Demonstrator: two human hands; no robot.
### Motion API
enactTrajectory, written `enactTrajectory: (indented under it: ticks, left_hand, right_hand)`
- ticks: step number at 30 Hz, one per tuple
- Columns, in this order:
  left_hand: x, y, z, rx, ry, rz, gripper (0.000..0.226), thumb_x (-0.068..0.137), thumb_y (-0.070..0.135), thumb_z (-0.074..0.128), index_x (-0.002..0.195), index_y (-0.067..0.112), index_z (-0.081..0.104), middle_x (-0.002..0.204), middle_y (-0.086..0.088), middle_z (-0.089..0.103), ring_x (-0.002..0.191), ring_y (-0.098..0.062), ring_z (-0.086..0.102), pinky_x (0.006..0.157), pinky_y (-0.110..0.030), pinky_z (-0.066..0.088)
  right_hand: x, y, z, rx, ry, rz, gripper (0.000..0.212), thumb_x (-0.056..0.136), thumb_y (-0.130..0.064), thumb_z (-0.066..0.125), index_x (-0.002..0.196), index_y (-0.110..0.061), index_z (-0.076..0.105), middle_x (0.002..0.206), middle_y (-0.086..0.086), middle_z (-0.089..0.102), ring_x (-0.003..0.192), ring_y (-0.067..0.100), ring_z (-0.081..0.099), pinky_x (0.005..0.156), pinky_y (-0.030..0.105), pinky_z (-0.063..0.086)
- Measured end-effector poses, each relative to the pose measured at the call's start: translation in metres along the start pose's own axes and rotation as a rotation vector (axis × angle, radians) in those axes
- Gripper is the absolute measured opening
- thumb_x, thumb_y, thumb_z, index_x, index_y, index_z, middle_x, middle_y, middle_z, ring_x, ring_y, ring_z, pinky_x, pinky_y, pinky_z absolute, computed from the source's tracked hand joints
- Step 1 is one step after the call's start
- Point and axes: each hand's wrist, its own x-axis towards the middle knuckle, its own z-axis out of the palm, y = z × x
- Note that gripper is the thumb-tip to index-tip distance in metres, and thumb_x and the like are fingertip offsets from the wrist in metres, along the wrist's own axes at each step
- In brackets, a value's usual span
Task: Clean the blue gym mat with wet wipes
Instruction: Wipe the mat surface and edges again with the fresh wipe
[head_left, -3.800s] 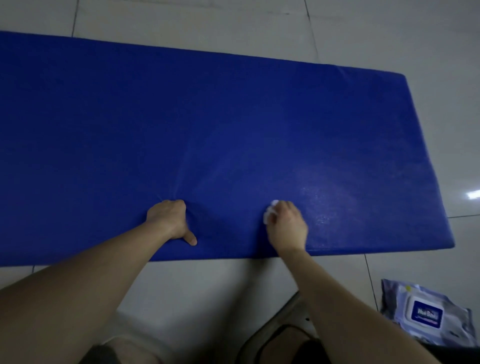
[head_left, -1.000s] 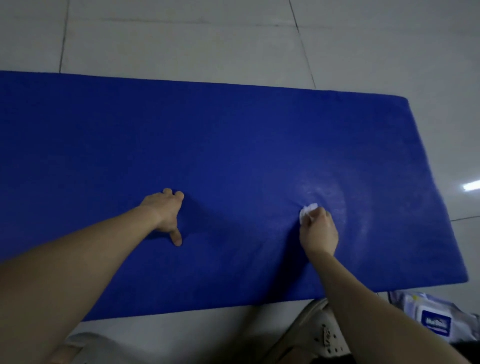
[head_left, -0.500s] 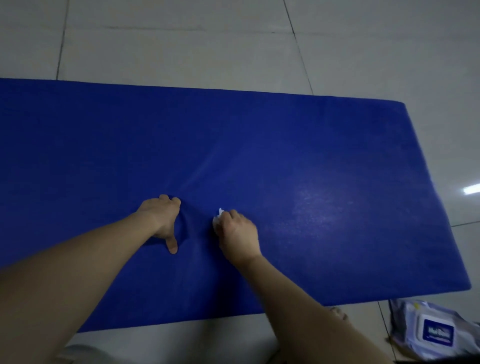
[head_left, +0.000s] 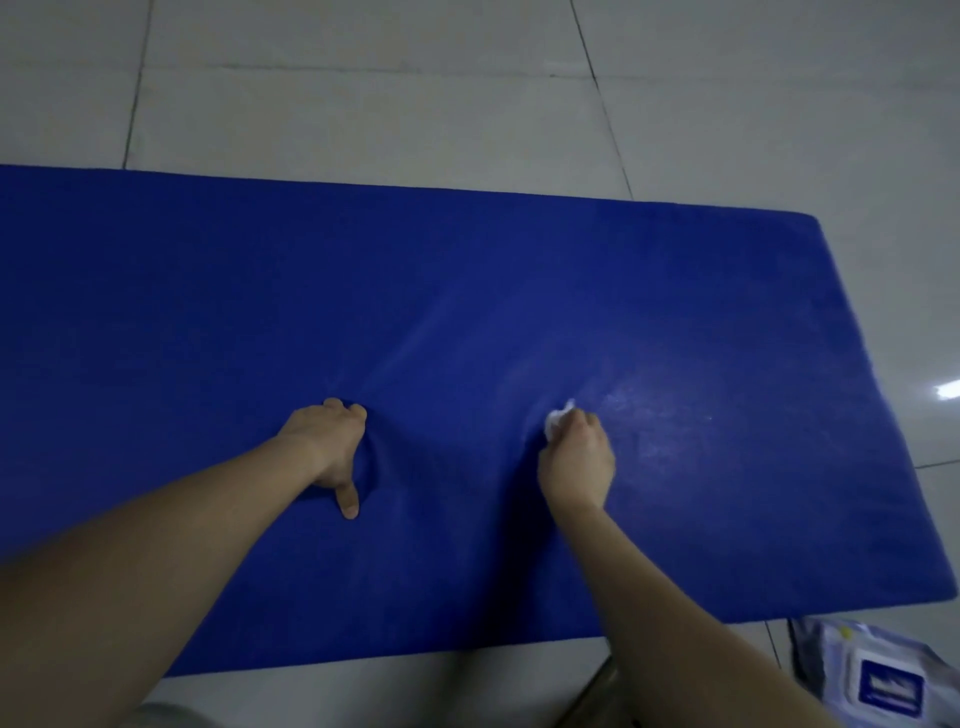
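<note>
Mat (head_left: 519, 291) lies flat on the floor (head_left: 363, 104), long side across your view, with its left end out of frame. Your left hand (head_left: 324, 441) is on the mat near the middle. Your right hand (head_left: 576, 462) is on the mat too, to the right of the left and well apart from it. The wipe (head_left: 557, 420) sits between its fingertips and the mat, on the far side of the hand. Pack of wipes (head_left: 872, 680) is on the floor, just off the mat's near right corner; probably not touching, but the view is poor there.
</note>
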Motion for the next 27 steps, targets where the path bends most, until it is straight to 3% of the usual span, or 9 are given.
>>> enactTrajectory:
  ticks: [3,6,9,13,16,19,22,25,27]
  left_hand:
    - [0.001,0.000,0.001,0.012,0.005,0.000,0.113,0.039,0.062,0.096,0.129,0.019,0.042,0.114,0.000,0.045,0.095,-0.019,0.056,0.083,-0.035,0.057]
    - [0.001,0.000,0.002,0.021,0.006,-0.001,0.111,0.038,0.062,0.096,0.125,0.020,0.042,0.111,0.000,0.045,0.092,-0.018,0.056,0.081,-0.035,0.058]
    - [0.001,0.000,0.001,0.022,0.001,-0.007,0.112,0.039,0.061,0.096,0.127,0.019,0.042,0.115,-0.001,0.045,0.095,-0.019,0.057,0.082,-0.035,0.058]
    - [0.002,0.000,0.002,0.003,-0.001,-0.008,0.116,0.040,0.061,0.097,0.132,0.019,0.040,0.121,-0.002,0.045,0.099,-0.019,0.057,0.085,-0.035,0.058]
    - [0.003,-0.001,0.003,-0.012,0.002,0.000,0.117,0.040,0.061,0.097,0.134,0.020,0.040,0.120,-0.001,0.045,0.100,-0.019,0.056,0.086,-0.034,0.057]
    - [0.003,0.000,0.003,-0.018,0.002,-0.006,0.120,0.039,0.061,0.097,0.135,0.020,0.040,0.121,-0.001,0.046,0.102,-0.019,0.056,0.088,-0.035,0.057]
    - [0.005,0.000,0.003,-0.022,0.004,-0.010,0.119,0.037,0.061,0.097,0.133,0.020,0.042,0.118,-0.001,0.046,0.100,-0.019,0.056,0.087,-0.035,0.056]
    - [0.006,-0.001,0.003,-0.020,-0.001,-0.013,0.116,0.035,0.061,0.097,0.130,0.020,0.044,0.112,0.001,0.045,0.095,-0.017,0.055,0.085,-0.033,0.056]
    - [0.006,-0.001,0.003,-0.007,-0.001,-0.016,0.115,0.035,0.062,0.097,0.129,0.020,0.044,0.111,0.001,0.045,0.092,-0.016,0.055,0.083,-0.033,0.056]
  right_hand:
    - [-0.024,-0.045,0.027,0.011,-0.082,-0.206,0.026,0.094,-0.010,0.045,0.114,-0.013,0.061,0.110,0.003,0.060,0.102,0.022,0.058,0.081,0.029,0.044]
    - [-0.048,-0.079,0.044,0.005,-0.148,-0.443,0.019,0.098,-0.011,0.047,0.107,-0.010,0.064,0.098,0.006,0.061,0.087,0.027,0.060,0.064,0.032,0.041]
    - [-0.036,-0.072,0.040,-0.031,-0.062,-0.549,0.019,0.101,-0.019,0.053,0.105,-0.007,0.067,0.091,0.010,0.063,0.077,0.031,0.062,0.055,0.035,0.043]
    - [0.020,-0.009,0.004,-0.157,-0.046,-0.314,0.021,0.098,-0.022,0.049,0.116,-0.014,0.056,0.112,0.007,0.060,0.100,0.027,0.062,0.077,0.035,0.051]
    - [0.053,0.046,-0.030,-0.179,-0.006,-0.069,0.023,0.095,-0.022,0.055,0.116,-0.013,0.055,0.119,0.012,0.058,0.107,0.033,0.061,0.082,0.039,0.051]
    - [0.067,0.066,-0.045,-0.198,0.013,0.089,0.024,0.101,-0.027,0.049,0.118,-0.010,0.055,0.119,0.016,0.059,0.105,0.037,0.060,0.081,0.042,0.049]
    - [0.059,0.041,-0.032,-0.137,0.030,0.104,0.027,0.102,-0.019,0.044,0.124,-0.005,0.051,0.118,0.019,0.059,0.106,0.038,0.060,0.078,0.040,0.046]
    - [0.034,-0.007,-0.006,-0.076,-0.016,-0.022,0.047,0.097,-0.009,0.047,0.143,-0.004,0.042,0.124,0.017,0.057,0.111,0.034,0.059,0.087,0.038,0.047]
    - [0.019,-0.040,0.010,-0.063,-0.062,-0.121,0.052,0.095,-0.006,0.048,0.146,-0.005,0.041,0.125,0.014,0.057,0.109,0.030,0.059,0.087,0.035,0.048]
